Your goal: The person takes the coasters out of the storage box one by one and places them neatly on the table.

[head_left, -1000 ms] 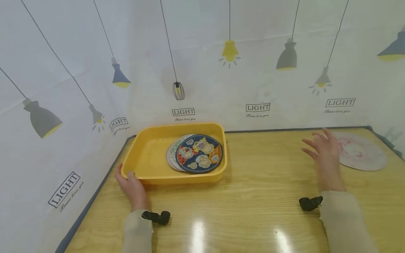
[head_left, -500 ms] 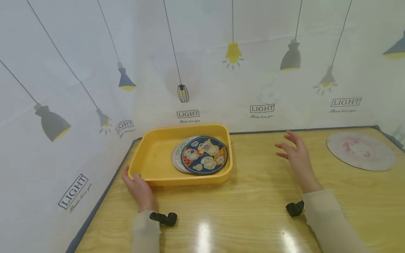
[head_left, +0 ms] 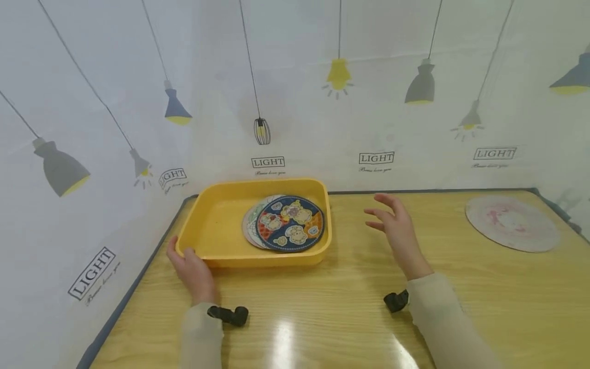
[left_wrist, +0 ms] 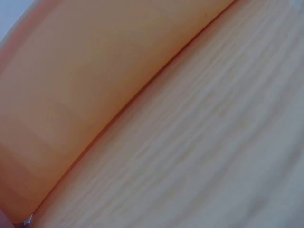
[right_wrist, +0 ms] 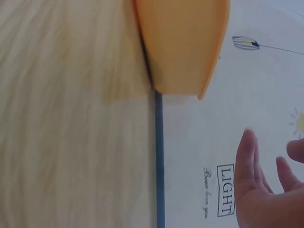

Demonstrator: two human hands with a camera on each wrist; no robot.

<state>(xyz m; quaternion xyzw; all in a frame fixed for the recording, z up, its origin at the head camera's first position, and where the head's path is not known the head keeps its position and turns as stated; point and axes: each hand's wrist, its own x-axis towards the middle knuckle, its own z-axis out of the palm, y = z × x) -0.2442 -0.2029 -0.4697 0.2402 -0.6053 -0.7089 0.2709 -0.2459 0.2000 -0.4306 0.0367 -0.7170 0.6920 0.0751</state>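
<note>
A yellow plastic tray [head_left: 216,230] sits on the table against the back wall, left of centre. My left hand [head_left: 193,274] grips its front left corner, thumb over the rim and fingers along the outer side. Several overlapping round discs lie in the tray's right half; the top disc [head_left: 291,224] is dark blue with cartoon figures. To the right of the tray, my right hand [head_left: 395,230] is held over the table with fingers spread and nothing in it. In the right wrist view, the right hand [right_wrist: 266,190] appears apart from the tray's side [right_wrist: 183,47].
A pale round disc [head_left: 512,223] with faint pink marks lies at the table's right rear. The wood-grain table [head_left: 341,312] meets a white wall covering [head_left: 295,66] printed with lamps along the back and left, with a dark strip at the join.
My right hand has moved left, from beside the pale disc towards the tray, its fingers still spread. The left hand stays on the tray's corner, and the discs lie as before.
</note>
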